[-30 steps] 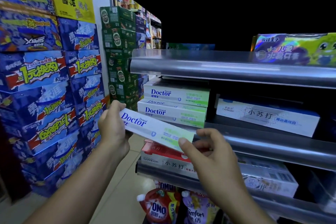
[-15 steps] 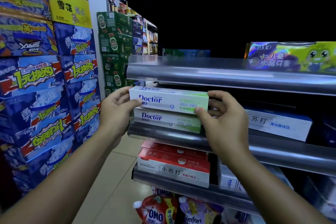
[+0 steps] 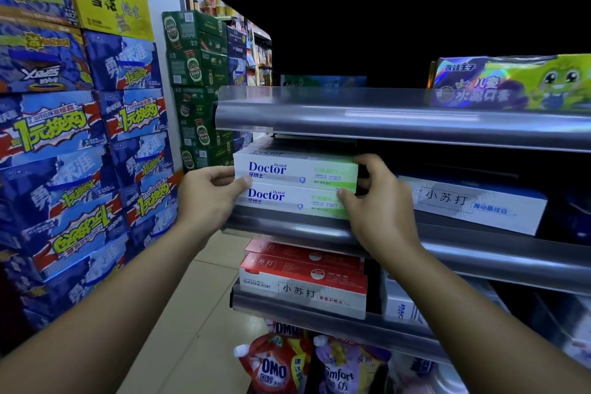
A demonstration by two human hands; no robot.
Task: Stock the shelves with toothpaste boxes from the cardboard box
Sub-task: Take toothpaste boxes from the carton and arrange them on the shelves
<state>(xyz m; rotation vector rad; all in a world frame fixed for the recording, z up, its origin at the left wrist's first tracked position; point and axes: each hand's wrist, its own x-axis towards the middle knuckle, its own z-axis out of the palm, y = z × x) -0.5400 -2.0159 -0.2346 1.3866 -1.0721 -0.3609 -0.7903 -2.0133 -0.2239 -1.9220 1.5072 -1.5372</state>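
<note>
The top Doctor toothpaste box (image 3: 295, 169) lies on a second Doctor box (image 3: 287, 203) at the left end of the middle shelf (image 3: 479, 257), just under the upper shelf rail (image 3: 383, 120). Its long axis runs left to right along the shelf edge, straight ahead of you and between your hands. Your left hand (image 3: 208, 198) pinches its left end and your right hand (image 3: 380, 205) curls round its right end, so both are equally near. The carton is white, with blue lettering and a green right panel.

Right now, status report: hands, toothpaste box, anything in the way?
Both gripping: left hand, right hand on ends of top Doctor toothpaste box. Sits over second Doctor box. Upper shelf rail just overhead.
</note>
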